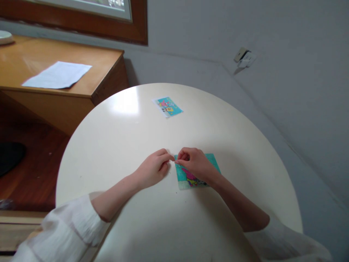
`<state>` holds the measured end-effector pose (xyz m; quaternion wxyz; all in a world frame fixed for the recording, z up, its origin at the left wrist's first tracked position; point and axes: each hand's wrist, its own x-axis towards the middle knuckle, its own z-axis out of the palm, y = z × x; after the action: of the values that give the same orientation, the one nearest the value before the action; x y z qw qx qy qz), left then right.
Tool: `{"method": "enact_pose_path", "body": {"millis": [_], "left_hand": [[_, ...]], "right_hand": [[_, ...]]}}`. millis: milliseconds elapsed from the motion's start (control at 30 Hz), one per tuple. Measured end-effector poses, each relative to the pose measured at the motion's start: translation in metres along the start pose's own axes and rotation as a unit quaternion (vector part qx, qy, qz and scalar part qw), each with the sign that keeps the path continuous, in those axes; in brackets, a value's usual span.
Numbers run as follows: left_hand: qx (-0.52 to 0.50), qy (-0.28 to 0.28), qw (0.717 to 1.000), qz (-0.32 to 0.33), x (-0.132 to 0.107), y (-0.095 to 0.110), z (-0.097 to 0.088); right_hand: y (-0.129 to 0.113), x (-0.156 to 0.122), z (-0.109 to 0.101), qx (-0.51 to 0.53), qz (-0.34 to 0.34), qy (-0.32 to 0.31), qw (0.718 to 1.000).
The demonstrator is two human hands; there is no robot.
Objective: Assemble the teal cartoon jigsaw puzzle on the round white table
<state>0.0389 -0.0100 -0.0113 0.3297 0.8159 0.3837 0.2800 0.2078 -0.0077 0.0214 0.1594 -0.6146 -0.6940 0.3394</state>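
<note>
A flat teal cartoon picture board (pixel 181 180) with rounded corners lies on the white round table (pixel 109 145), pink and yellow figures showing on it. My right hand (pixel 195 162) rests over its upper left part, thumb and forefinger pinched together at the upper left corner. Whatever is between those fingertips is too small to make out. From the left comes my left hand (pixel 155 167), its forefinger stretched out to that same corner and its other fingers loosely curled. I see nothing held in it. My right hand and wrist hide much of the picture.
Farther back on the table lies a smaller cartoon picture card (pixel 169 106) with a white border. A wooden desk (pixel 106 69) at the left carries a sheet of white paper (pixel 58 75). Behind the table is a pale wall (pixel 191 36) with a socket (pixel 245 58).
</note>
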Motion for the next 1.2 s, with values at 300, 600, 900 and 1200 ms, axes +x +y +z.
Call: {"method": "enact_pose_path", "body": {"millis": [300,600,900,1200], "left_hand": [[-0.001,0.001,1.0,0.004,0.0,-0.001,0.0],[0.002,0.006,1.0,0.007,-0.001,-0.003,0.001],[0.054,-0.022,0.996,0.074,-0.002,-0.003,0.001],[0.194,-0.052,0.976,0.088,-0.004,0.001,0.007]], "right_hand": [[-0.002,-0.004,0.003,-0.025,-0.01,0.032,0.999],[0.007,-0.003,0.008,-0.046,-0.046,0.087,0.994],[0.023,-0.005,0.007,0.08,-0.062,0.098,0.99],[0.036,-0.003,0.009,0.196,-0.044,0.109,0.974]]}}
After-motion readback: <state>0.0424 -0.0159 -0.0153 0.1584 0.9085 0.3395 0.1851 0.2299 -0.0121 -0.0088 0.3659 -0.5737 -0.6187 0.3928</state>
